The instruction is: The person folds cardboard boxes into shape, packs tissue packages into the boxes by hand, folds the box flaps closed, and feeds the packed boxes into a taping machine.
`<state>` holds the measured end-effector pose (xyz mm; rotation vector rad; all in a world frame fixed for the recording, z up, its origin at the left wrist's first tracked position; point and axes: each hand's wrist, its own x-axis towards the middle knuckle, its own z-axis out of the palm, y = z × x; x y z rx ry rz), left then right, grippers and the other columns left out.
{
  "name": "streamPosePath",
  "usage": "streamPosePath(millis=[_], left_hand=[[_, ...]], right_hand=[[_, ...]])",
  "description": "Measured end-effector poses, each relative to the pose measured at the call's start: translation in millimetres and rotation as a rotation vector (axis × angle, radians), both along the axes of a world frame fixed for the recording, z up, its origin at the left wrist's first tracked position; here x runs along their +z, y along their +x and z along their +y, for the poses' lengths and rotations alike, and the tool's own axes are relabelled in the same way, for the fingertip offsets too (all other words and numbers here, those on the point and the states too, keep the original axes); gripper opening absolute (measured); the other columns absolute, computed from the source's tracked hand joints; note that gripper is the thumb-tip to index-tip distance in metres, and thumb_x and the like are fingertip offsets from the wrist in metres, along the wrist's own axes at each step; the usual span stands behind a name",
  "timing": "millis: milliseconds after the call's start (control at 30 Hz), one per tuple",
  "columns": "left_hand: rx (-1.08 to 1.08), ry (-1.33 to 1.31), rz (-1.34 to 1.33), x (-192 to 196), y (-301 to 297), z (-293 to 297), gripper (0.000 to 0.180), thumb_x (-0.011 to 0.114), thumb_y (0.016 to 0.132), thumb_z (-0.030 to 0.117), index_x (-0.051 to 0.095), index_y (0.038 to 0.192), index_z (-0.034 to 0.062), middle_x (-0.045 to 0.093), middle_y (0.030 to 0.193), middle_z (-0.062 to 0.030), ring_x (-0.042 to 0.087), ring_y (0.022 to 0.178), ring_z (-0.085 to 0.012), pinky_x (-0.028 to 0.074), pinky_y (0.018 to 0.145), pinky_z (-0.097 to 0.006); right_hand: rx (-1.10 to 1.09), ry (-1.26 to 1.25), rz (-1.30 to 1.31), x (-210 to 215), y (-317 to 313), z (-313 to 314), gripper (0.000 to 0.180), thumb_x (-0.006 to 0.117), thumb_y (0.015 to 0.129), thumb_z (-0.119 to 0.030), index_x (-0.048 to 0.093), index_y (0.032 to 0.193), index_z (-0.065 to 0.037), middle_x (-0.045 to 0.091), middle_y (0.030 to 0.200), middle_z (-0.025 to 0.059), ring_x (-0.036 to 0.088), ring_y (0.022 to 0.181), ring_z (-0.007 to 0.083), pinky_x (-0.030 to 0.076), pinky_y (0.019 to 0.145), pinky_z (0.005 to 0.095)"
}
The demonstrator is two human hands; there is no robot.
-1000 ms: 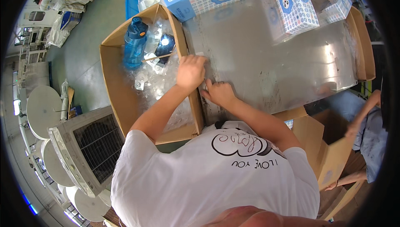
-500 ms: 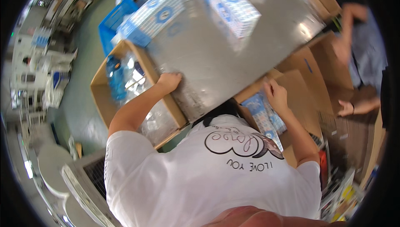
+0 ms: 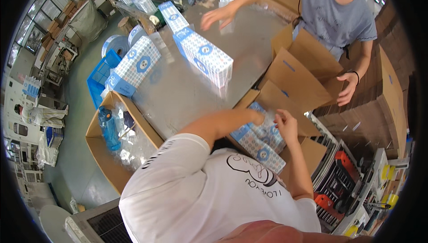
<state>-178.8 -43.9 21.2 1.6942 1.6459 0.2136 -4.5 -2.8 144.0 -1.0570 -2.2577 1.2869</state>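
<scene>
Head view showed a steel-topped table [image 3: 178, 96] as the largest thing, with an open cardboard carton [image 3: 277, 95] just beside its near right edge. The carton's walls looked stiff, while its raised flaps would likely swing and bend, so the walls seemed the sounder hold. Inside lay several panda-printed packs [image 3: 264, 153], close together; one long pack [image 3: 207, 55] lay on the steel. All looked film-wrapped, their glossy skins probably slippery under bare fingers. From their plump block shape they were likely light for their bulk, soft enough to dent and hardly fragile. A broad hold across the middle of the long sides seemed best, since pinched film might slide or tear. The left hand [image 3: 257, 118], blurred, was over the carton's opening, and whether it gripped anything could not be told. The right hand [image 3: 286, 125] was near it with fingers bent above the packs; whether they held film or nothing could not be told either. As for markings, the wrap was white with small blue motifs and blue badges framing panda faces. Another pack [image 3: 138, 60] at the table's left side ended in a blue panel with pale, tilted characters. A short blue mark [image 3: 289, 65] on a carton flap was too small to read
</scene>
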Motion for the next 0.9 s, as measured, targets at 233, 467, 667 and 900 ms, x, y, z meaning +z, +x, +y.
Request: streamPosePath(millis=[233, 467, 667, 900], left_hand=[[-0.258, -0.070, -0.134, 57.0, -33.4, -48.2, 0.026, 0.053, 0.089, 0.021, 0.063, 0.109, 0.0074, 0.063, 0.110, -0.0183, 0.060, 0.103, -0.0306, 0.045, 0.090, -0.042], [0.770, 0.464, 0.327, 28.8, -186.1, -208.3, 0.057, 0.060, 0.086, 0.033, 0.045, 0.132, 0.0033, 0.041, 0.138, -0.0235, 0.038, 0.128, -0.0403, 0.030, 0.106, -0.051], [0.775, 0.245, 0.657, -5.7, -189.0, -272.2, 0.078, 0.045, 0.091, 0.053, 0.025, 0.146, 0.0004, 0.013, 0.154, -0.0229, 0.011, 0.143, -0.0402, 0.011, 0.112, -0.059], [0.816, 0.191, 0.695, 2.2, -181.5, -272.9, 0.079, 0.041, 0.093, 0.055, 0.022, 0.148, 0.0016, 0.014, 0.155, -0.0219, 0.010, 0.143, -0.0385, 0.012, 0.113, -0.058]], right_hand=[[0.312, 0.153, 0.176, 68.1, -118.8, -18.1, 0.022, 0.061, 0.090, -0.010, 0.062, 0.111, -0.002, 0.069, 0.076, 0.0093, 0.067, 0.072, 0.0110, 0.051, 0.061, 0.0248], [0.713, 0.302, -0.002, -28.5, -241.7, -62.1, 0.051, 0.065, 0.084, -0.034, 0.054, 0.128, -0.011, 0.062, 0.109, 0.0194, 0.062, 0.098, 0.0295, 0.048, 0.084, 0.0376], [1.029, 0.675, -0.628, -84.3, -257.7, -92.9, 0.119, 0.073, 0.060, -0.067, 0.013, 0.152, -0.021, 0.000, 0.156, 0.0235, -0.001, 0.142, 0.0479, 0.008, 0.108, 0.0664], [1.042, 0.670, -0.514, -91.0, -249.9, -90.2, 0.118, 0.073, 0.059, -0.068, 0.019, 0.151, -0.020, 0.004, 0.156, 0.0221, 0.001, 0.142, 0.0460, 0.009, 0.109, 0.0655]])
